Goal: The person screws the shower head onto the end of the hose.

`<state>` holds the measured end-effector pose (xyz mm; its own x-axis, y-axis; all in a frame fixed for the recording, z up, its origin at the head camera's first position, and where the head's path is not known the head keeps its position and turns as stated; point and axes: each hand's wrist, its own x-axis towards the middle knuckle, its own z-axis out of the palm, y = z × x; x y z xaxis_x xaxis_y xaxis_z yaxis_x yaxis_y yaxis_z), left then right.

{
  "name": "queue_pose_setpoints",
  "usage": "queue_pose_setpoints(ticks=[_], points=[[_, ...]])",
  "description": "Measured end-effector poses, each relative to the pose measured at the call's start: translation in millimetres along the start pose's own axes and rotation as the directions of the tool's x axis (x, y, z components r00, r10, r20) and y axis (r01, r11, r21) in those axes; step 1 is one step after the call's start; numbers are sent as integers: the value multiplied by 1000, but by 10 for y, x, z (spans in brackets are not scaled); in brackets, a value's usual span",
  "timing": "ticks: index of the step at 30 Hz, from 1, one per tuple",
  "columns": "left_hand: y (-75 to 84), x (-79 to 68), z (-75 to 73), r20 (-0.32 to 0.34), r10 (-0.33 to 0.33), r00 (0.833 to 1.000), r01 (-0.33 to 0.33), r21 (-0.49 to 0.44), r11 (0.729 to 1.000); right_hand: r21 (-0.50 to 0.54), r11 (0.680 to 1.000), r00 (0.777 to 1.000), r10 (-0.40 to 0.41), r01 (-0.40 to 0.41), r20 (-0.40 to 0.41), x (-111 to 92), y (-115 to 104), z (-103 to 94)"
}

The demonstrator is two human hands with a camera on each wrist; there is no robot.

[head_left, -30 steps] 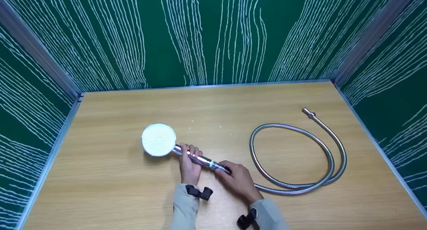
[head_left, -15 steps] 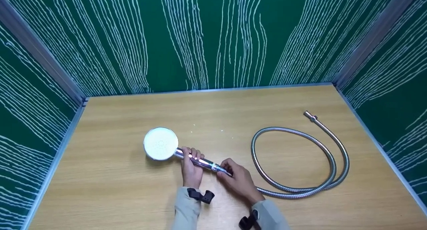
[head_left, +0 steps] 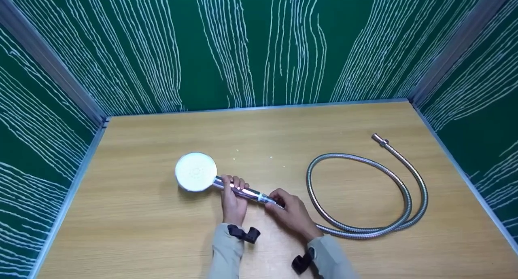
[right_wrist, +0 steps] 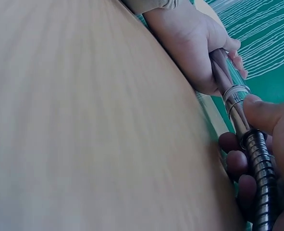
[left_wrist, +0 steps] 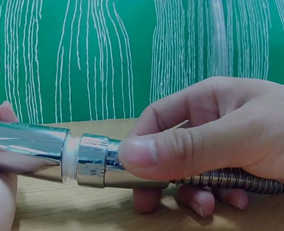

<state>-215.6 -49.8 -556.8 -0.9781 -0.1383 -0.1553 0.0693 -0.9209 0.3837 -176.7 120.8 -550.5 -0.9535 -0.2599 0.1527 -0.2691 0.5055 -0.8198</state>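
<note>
A chrome shower head [head_left: 196, 172] with a round white face points up at the left of my hands. My left hand [head_left: 234, 202] grips its handle [left_wrist: 26, 142], fingers wrapped over the top. At the handle's lower end shows a white threaded ring [left_wrist: 71, 159], with the chrome hose nut [left_wrist: 92, 161] right beside it. My right hand [head_left: 293, 214] pinches the hose's end fitting between thumb and fingers. In the right wrist view the ribbed metal hose [right_wrist: 260, 173] runs back under that hand.
The rest of the hose [head_left: 356, 155] lies coiled on the wooden table [head_left: 141, 238] at the right, its free end fitting [head_left: 379, 139] toward the back. Small white specks dot the tabletop behind the hands. Green panels [head_left: 275, 48] with white lines enclose the back and sides.
Both hands keep their holds on the shower head and hose fitting. The right hand's fingers shift slightly around the fitting. The whole head view has drifted a little.
</note>
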Motion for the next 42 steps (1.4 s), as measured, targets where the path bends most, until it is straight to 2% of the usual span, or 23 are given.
queue_pose_setpoints(ticks=[6,11,20,28,34,42], points=[[1,15,8,-20,-5,1000,5,-14,1000,-28,1000,1000,-8,8,-5,14,-3,-6],[0,28,14,5,9,1000,-9,-2,1000,-36,999,1000,-13,12,-28,9,-15,-2],[6,8,-12,-31,6,999,-5,1,1000,13,1000,1000,-9,9,-13,-6,29,18],[17,27,10,-7,-5,1000,6,24,1000,61,996,998,-62,62,-10,4,40,-13],[19,26,27,-38,-8,999,9,28,1000,67,997,999,-49,49,3,1,33,-29],[6,8,25,-33,-11,999,11,21,1000,84,996,999,-27,25,20,-26,27,-48]])
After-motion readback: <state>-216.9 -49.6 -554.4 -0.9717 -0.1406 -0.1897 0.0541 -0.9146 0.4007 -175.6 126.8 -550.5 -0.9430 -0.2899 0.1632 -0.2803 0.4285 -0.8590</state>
